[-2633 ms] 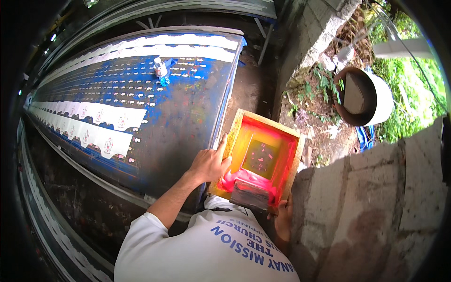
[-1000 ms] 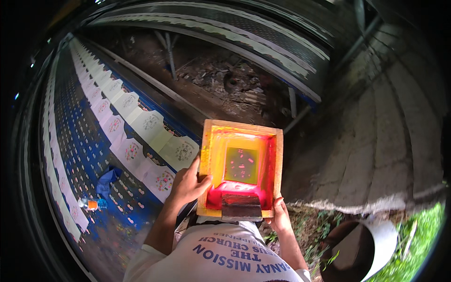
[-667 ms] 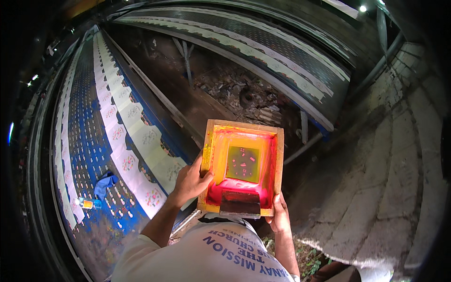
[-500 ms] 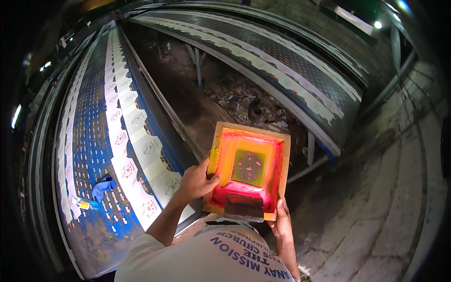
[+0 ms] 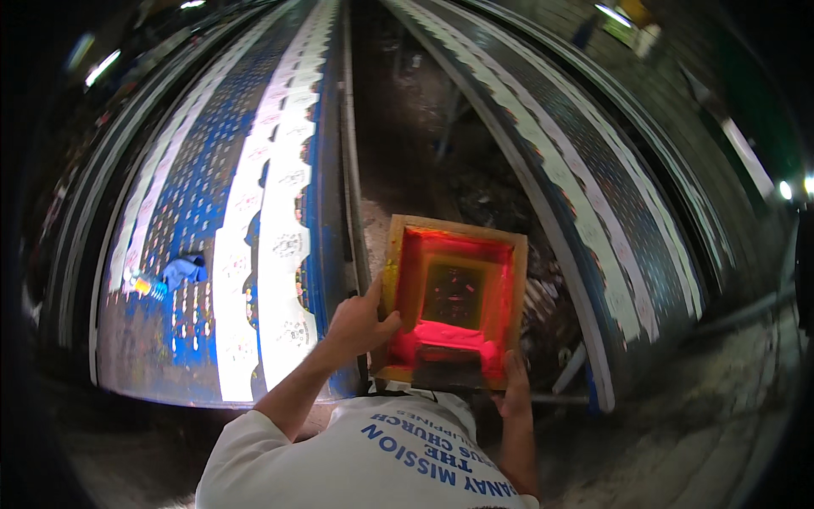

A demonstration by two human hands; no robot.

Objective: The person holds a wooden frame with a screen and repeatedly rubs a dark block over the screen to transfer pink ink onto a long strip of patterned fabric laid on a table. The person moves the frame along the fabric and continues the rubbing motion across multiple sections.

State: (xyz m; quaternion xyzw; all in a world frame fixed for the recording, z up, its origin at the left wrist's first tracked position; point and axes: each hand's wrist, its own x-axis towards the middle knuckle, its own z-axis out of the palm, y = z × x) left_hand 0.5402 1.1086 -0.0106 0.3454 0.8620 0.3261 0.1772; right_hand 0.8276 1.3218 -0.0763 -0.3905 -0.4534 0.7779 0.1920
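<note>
Both my hands hold a small wooden-framed printing screen [image 5: 518, 280] in front of my body. My left hand [image 5: 363, 327] grips its left side, thumb over the frame. My right hand [image 5: 514, 388] closes on the lower right corner, its fingers partly hidden. Bright pink-red ink [image 5: 449, 336] lies inside the frame, around a dark mesh window [image 5: 455, 295] with small light motifs. A dark squeegee [image 5: 446, 369] rests against the lower inside edge of the frame.
A long table [image 5: 157, 373] on the left bears pale printed pieces [image 5: 288, 246] in rows. A blue cloth [image 5: 184, 271] and a bottle [image 5: 149, 286] lie on it. Another long table [image 5: 585, 195] with similar rows stands at right. Between them runs a dark, littered gap [image 5: 475, 182].
My view has swung to the right, so the tables now run nearly straight ahead. The screen stays in both hands, and its inside looks darker and redder than before.
</note>
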